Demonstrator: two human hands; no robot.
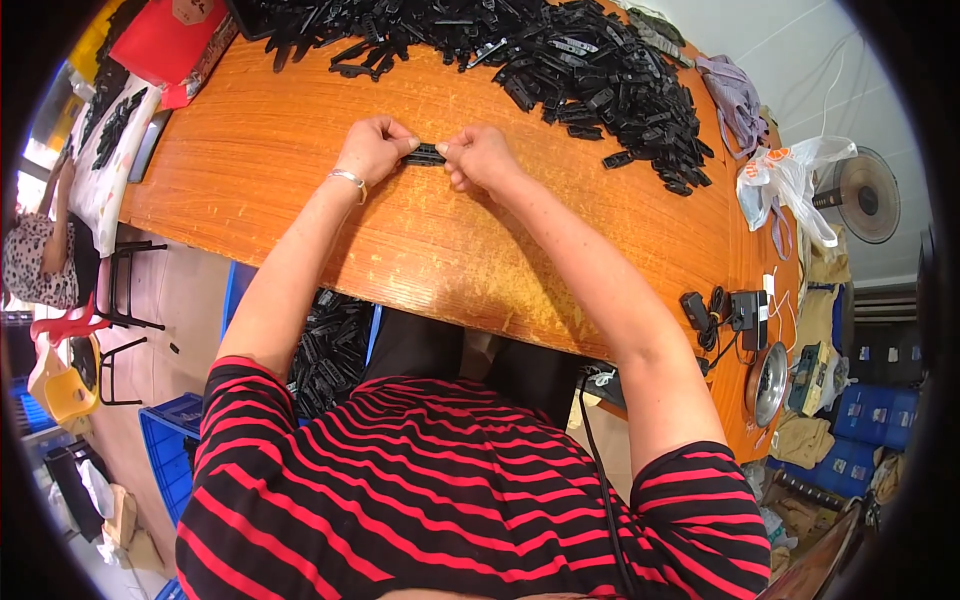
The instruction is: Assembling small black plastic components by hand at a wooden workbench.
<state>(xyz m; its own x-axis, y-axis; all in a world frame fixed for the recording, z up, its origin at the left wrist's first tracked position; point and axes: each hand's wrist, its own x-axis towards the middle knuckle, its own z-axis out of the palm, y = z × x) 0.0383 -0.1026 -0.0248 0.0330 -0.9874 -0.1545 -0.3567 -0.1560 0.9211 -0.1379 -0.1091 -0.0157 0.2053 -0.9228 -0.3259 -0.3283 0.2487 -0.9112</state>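
Between my two hands, just above or on the wooden table, is a small slim black plastic part. My left hand pinches its left end between thumb and fingers. The right end is pinched by my right hand. Whether the part is one piece or two pressed together I cannot make out. Beyond my hands a large heap of similar black plastic parts spreads along the far side of the table.
At far left lies a red box. Power adapters, a metal bowl and a plastic bag sit along the right side, near a fan. Below the table edge, left of my legs, a bin holds more black parts. Another person is at far left.
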